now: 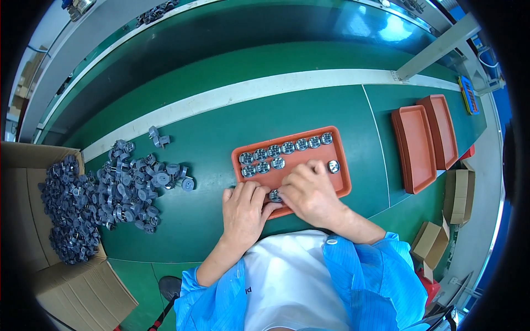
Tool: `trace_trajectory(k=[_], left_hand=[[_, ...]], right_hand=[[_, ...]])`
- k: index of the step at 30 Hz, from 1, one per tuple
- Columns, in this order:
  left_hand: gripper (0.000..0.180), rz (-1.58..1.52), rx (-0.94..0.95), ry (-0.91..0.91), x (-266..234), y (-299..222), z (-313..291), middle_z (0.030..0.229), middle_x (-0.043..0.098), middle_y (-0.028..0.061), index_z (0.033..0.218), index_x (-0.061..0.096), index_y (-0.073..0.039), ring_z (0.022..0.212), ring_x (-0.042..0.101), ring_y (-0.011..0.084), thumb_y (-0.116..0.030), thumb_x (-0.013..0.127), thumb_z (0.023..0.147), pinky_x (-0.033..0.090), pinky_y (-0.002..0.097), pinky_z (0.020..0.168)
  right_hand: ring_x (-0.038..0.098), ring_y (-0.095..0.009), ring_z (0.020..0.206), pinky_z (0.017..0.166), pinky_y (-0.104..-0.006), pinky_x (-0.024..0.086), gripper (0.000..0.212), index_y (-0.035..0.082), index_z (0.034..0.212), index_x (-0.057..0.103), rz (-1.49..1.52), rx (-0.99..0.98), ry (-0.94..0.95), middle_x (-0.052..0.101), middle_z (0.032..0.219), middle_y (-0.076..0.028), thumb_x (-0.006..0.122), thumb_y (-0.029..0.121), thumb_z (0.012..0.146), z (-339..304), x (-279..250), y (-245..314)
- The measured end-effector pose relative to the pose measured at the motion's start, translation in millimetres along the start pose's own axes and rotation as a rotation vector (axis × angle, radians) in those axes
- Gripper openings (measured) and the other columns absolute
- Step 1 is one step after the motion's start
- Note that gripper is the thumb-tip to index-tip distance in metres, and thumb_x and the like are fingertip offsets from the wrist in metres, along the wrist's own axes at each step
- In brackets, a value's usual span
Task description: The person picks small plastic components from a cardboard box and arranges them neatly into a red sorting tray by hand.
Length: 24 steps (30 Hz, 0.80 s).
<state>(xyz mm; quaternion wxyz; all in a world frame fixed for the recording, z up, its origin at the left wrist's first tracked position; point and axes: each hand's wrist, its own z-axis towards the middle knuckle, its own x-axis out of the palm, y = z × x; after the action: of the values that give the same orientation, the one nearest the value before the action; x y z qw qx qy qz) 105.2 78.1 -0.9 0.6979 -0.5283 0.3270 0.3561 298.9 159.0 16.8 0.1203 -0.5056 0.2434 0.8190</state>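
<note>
Over the near edge of an orange-red tray (291, 135), both my hands meet at a small round part with a dark, circuit-like face (275, 196). My left hand (243, 207) grips it from the left, thumb beneath. From the right, the curled fingers of my right hand (310, 193) press on it; their tips are partly hidden. Inside the tray, several similar round parts (274, 150) stand in a row along the far side, with a shorter row below. One more round part (333, 166) sits apart near the tray's right end.
Grey plastic parts (124, 190) are heaped at the left, spilling from an open cardboard box (63, 287). Orange-red trays (415, 149) stand stacked at the right. A pale metal rail (232, 94) crosses the green table (204, 121) behind. Small cartons (430, 243) lie beyond the right edge.
</note>
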Motion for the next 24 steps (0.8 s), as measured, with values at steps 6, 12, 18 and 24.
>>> trace_trajectory(k=[6,12,18,24], left_hand=[[0.044,-0.043,0.131,-0.083,4,0,-1,0.113,0.07,0.0054,0.114,0.072,-0.008,0.103,0.066,0.0249,-0.024,0.09,0.077,0.041,0.0411,0.085],[0.046,-0.042,0.256,0.006,3,-16,17,0.121,0.07,0.0066,0.121,0.072,-0.006,0.108,0.066,0.024,-0.021,0.086,0.081,0.044,0.0419,0.091],[0.053,-0.06,0.23,0.072,11,-19,23,0.131,0.067,0.0086,0.13,0.069,-0.005,0.112,0.066,0.0258,-0.019,0.085,0.082,0.047,0.0433,0.093],[0.058,-0.052,0.316,0.036,23,-33,35,0.139,0.063,0.0116,0.134,0.064,-0.005,0.12,0.063,0.0281,-0.019,0.086,0.082,0.048,0.0453,0.097]], right_hand=[[0.06,-0.022,0.092,0.09,-0.0443,0.041,0.006,0.01,0.081,0.076,-0.109,0.16,-0.166,0.061,0.084,-0.003,0.077,0.015,0.077,18,-19,-40],[0.061,-0.024,0.094,0.09,-0.0434,0.041,0.01,0.009,0.085,0.079,-0.095,0.161,-0.115,0.064,0.086,-0.004,0.082,0.014,0.076,16,-8,-52],[0.065,-0.026,0.101,0.093,-0.043,0.042,0.027,0.007,0.103,0.078,0.036,0.283,-0.036,0.071,0.103,-0.007,0.086,0.017,0.079,-5,-42,-50],[0.066,-0.037,0.117,0.101,-0.0463,0.054,0.055,0.001,0.128,0.066,0.272,0.448,0.166,0.065,0.127,-0.017,0.086,0.006,0.077,-30,-58,-45]])
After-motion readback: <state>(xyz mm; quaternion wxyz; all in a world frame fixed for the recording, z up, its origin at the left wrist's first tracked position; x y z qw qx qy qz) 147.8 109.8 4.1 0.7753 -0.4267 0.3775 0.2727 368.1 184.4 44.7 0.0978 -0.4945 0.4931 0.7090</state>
